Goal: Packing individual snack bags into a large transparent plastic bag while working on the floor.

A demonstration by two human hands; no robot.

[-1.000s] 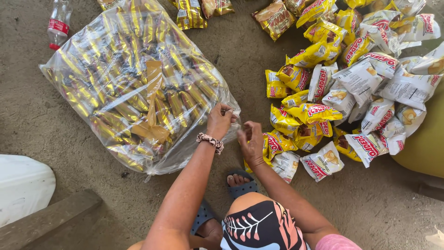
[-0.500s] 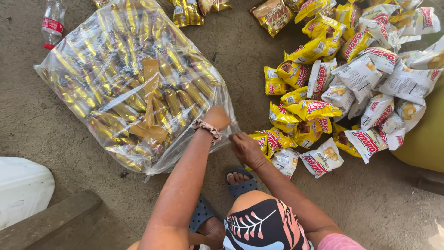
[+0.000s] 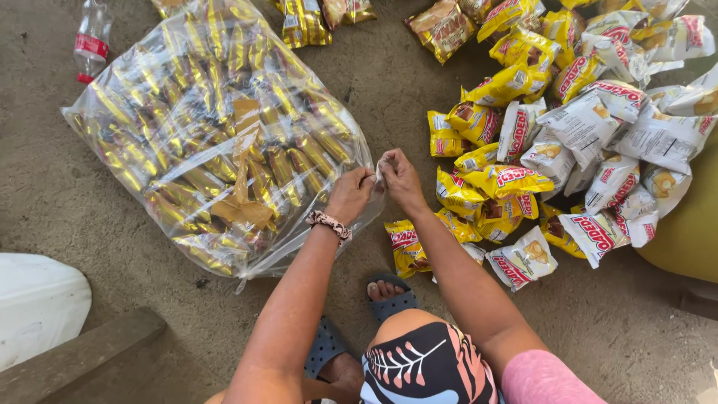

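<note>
Outdoors-ish, bare dirt floor (image 3: 419, 97) w/ snack packets (image 3: 568, 142) strewn.

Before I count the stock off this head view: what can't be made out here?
- Fingertips of left hand and right hand: bunched on the clear bag edge, grip unclear.
- Gold packets inside: blurred by plastic glare.
- Snack packets: pile cut off top and right.
- Bottle: top cut off.

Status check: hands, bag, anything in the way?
Left hand and right hand pinching the clear bag at its edge. Bag full of gold packets. Snack packets piled beside.
</note>
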